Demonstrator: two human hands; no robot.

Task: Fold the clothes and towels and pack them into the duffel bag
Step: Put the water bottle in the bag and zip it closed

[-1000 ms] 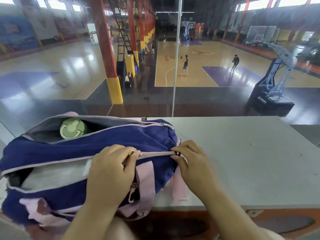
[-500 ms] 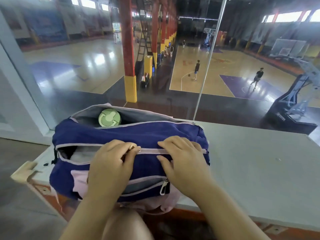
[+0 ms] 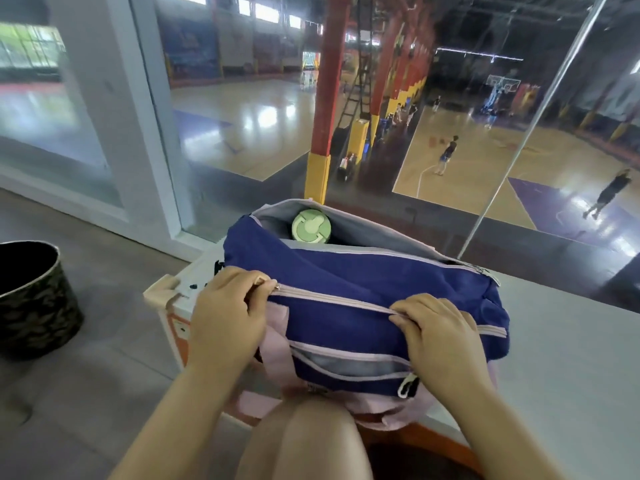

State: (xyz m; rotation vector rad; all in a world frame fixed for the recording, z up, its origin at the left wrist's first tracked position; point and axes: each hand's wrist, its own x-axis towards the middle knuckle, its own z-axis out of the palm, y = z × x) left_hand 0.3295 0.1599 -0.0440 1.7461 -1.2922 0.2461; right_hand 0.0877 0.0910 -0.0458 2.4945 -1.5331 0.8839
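Note:
A navy duffel bag (image 3: 349, 289) with pale pink zips and straps lies on the grey table (image 3: 561, 358). My left hand (image 3: 225, 317) pinches the zip pull at the left end of the main zip, which runs shut across the bag's top. My right hand (image 3: 436, 334) presses down on the zip line and fabric further right. The far side pocket gapes open, and a green bottle lid (image 3: 310, 226) shows inside it. A front pocket with a grey lining (image 3: 349, 365) is partly open. No clothes or towels are visible.
A dark camouflage-patterned bin (image 3: 31, 299) stands on the floor at the left. A glass pane rises behind the table, overlooking a basketball court with several people. My knee (image 3: 311, 441) is below the bag at the table's front edge.
My left hand has drawn the zip pull leftward to the bag's end, shutting the main opening over the white contents. The view has swung left, bringing the bin into sight.

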